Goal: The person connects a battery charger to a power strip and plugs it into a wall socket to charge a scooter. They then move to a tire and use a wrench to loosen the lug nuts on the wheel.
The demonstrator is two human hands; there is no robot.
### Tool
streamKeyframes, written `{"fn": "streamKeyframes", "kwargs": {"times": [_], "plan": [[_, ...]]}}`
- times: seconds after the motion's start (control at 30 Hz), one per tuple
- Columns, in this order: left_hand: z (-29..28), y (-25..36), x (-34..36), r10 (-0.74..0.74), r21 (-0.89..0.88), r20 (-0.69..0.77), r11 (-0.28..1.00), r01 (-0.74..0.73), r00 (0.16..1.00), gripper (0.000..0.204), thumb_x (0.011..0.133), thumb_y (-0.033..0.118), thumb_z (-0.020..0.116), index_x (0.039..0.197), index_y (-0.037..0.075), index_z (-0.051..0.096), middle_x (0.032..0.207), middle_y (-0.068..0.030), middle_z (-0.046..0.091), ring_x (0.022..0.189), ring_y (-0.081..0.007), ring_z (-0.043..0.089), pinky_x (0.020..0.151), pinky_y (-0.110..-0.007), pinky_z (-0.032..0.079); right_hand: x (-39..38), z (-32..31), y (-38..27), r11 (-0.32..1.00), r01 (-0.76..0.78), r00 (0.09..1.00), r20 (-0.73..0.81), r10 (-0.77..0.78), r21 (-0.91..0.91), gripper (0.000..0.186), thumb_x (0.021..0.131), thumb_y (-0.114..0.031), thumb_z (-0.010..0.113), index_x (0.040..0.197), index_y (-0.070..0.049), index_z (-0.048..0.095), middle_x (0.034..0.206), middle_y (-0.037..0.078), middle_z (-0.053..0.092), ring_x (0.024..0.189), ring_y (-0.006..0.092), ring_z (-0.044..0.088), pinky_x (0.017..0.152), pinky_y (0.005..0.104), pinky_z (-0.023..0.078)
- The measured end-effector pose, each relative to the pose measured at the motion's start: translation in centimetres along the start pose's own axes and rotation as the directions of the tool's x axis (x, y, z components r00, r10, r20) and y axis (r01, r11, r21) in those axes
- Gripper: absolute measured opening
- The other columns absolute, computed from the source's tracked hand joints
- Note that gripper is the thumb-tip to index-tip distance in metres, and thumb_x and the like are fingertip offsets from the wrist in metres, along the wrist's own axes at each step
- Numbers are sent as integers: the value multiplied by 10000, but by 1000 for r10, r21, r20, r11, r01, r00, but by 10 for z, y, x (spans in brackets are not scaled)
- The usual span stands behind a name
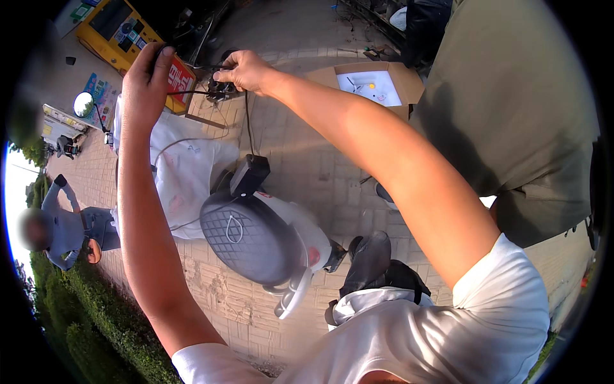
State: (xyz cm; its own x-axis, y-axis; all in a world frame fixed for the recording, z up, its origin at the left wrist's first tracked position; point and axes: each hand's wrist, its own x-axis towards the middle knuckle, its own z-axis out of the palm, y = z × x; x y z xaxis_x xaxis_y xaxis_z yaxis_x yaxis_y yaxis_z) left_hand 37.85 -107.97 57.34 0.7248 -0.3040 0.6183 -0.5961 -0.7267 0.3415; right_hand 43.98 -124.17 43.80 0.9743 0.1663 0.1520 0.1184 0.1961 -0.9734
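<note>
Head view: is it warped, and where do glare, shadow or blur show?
Head view: edges bend within a black rim; head view: the sky at left looks washed out; head view: shadow crosses the olive trousers; head view: the bystander's head is blurred.

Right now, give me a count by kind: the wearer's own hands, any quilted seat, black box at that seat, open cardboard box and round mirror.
Own hands: 2 (left hand, right hand)
Quilted seat: 1
Black box at the seat: 1
Open cardboard box: 1
Round mirror: 1
Total: 6
</note>
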Motion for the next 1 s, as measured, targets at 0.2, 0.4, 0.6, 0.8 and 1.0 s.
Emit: {"fn": "streamKeyframes", "kwargs": {"times": [0.2,0.4,0.6,0.8,1.0], "plan": [[89,-39,11,-119,-237,-13,965,112,993,229,880,234,556,935,13,575,700,-110,572,627,-167,527,604,-284,435,83,-51,20,991,16,995,99,-3,-132,247,783,-174,676,893,15,561,601,11,492,485,76,414,410,229,342],[183,-206,42,-406,-438,-64,832,340,912,264,890,258,537,910,-4,568,653,-113,543,597,-182,486,583,-296,414,221,-64,27,955,-161,931,361,63,248,176,846,-151,604,722,-70,508,559,-39,373,464,60,332,434,231,301],[277,-331,36,-708,-488,-126,654,578,695,387,866,310,567,1079,-12,546,970,-136,599,926,-235,557,825,-316,427,369,-108,50,909,-345,933,192,305,236,342,888,-245,475,587,-118,374,448,-33,227,359,74,194,400,243,231],[295,-431,-107,-948,-876,278,-317,363,-156,224,890,242,514,980,38,521,786,-48,548,613,-123,492,491,-255,404,448,-95,90,779,-554,832,220,509,294,387,932,-332,409,614,-114,368,483,-20,245,385,90,199,440,242,230],[273,-475,-195,-690,-996,13,-72,50,-724,164,876,251,507,925,96,531,775,-10,544,614,-129,498,530,-277,433,480,-67,202,533,-786,611,263,747,313,406,932,-390,402,632,-116,393,505,-2,267,428,118,226,482,272,254]]}}
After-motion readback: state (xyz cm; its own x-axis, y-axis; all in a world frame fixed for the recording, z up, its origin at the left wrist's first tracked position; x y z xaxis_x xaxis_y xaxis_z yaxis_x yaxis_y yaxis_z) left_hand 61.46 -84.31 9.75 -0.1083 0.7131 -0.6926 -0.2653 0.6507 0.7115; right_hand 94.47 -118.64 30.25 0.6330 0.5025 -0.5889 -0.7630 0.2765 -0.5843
